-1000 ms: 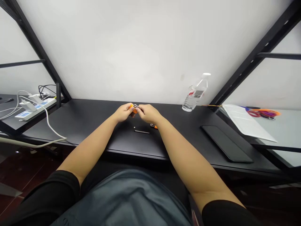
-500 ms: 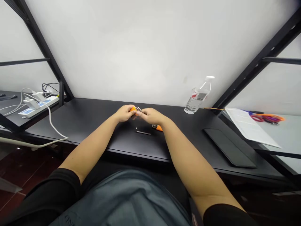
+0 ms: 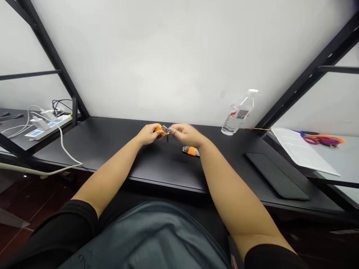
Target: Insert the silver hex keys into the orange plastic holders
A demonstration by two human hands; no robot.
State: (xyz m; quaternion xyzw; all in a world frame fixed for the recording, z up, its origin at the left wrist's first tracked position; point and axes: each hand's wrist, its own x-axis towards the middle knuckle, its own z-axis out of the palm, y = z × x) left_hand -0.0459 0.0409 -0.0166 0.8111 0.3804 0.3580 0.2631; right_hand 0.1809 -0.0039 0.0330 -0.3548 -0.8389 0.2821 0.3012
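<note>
Clear bottle [image 3: 236, 116], flat black slab [image 3: 276, 175], white sheet [image 3: 304, 150], white power strip [image 3: 53, 126]

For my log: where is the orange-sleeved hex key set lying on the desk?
In the head view, the hex key set lies just right of centre, below the right hand.

I'm making out letters, perhaps "ND", on the grey-blue cloth garment [image 3: 157, 235]; the clear plastic bottle [image 3: 238, 115] is showing unreadable print.

Wall [image 3: 157, 67] bright, floor [image 3: 42, 205] v. dim — wide-angle distort. twd edges.
</note>
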